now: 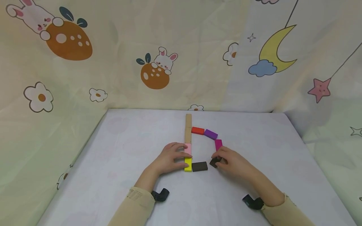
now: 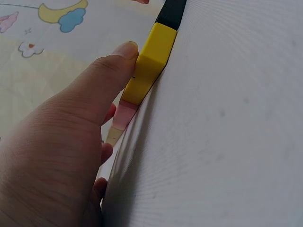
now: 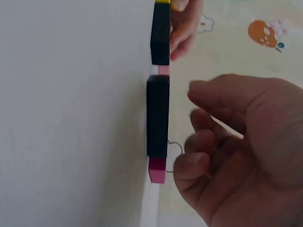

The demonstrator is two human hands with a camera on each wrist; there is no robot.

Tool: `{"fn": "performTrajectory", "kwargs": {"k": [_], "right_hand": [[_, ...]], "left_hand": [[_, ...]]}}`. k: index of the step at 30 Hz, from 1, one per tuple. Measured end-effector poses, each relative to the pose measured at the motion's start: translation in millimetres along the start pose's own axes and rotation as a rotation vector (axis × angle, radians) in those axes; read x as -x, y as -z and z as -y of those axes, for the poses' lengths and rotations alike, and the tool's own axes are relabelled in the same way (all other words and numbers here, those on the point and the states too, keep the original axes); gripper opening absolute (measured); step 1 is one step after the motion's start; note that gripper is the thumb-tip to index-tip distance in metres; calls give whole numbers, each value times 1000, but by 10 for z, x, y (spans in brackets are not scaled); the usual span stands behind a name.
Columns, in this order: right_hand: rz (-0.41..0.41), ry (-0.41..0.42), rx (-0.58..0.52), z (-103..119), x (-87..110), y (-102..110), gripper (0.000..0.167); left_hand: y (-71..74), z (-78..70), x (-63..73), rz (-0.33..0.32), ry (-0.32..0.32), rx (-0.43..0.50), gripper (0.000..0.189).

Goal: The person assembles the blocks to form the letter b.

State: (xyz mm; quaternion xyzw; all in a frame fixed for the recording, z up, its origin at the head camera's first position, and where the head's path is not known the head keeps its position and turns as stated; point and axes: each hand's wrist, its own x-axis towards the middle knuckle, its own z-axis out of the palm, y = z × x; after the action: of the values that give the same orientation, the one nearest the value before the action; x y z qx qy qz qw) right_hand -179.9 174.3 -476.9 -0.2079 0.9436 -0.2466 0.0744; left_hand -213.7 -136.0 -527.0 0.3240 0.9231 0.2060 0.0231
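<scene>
In the head view, my left hand (image 1: 169, 159) rests on the lower part of an upright line of blocks. Its thumb lies against the yellow block (image 2: 154, 54), and its extended fingers reach over the pink block (image 1: 188, 147). My right hand (image 1: 237, 164), fingers loosely bent, hovers just above a slanted black block (image 1: 213, 162). The right wrist view shows a gap between those fingertips and this black block (image 3: 157, 116). Another black block (image 1: 199, 166) lies between it and the yellow one. Beyond the right fingers is a magenta block (image 1: 218, 144), partly covered.
Two plain wooden blocks (image 1: 188, 128) continue the line towards the back. A red block (image 1: 198, 130) and a purple block (image 1: 211, 134) curve right from it. All lie on a white-covered table (image 1: 124, 135), with a printed cloth (image 1: 118, 62) behind.
</scene>
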Motion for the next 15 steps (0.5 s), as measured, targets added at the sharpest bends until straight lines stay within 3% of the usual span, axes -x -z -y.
{"fn": "performTrajectory", "kwargs": {"k": [6, 15], "right_hand": [[60, 65, 36, -82, -16, -37, 29], [36, 1, 33, -50, -48, -123, 30]], "left_hand": [[-5, 0, 4, -9, -6, 0, 38], [-2, 2, 4, -15, -16, -2, 37]]}}
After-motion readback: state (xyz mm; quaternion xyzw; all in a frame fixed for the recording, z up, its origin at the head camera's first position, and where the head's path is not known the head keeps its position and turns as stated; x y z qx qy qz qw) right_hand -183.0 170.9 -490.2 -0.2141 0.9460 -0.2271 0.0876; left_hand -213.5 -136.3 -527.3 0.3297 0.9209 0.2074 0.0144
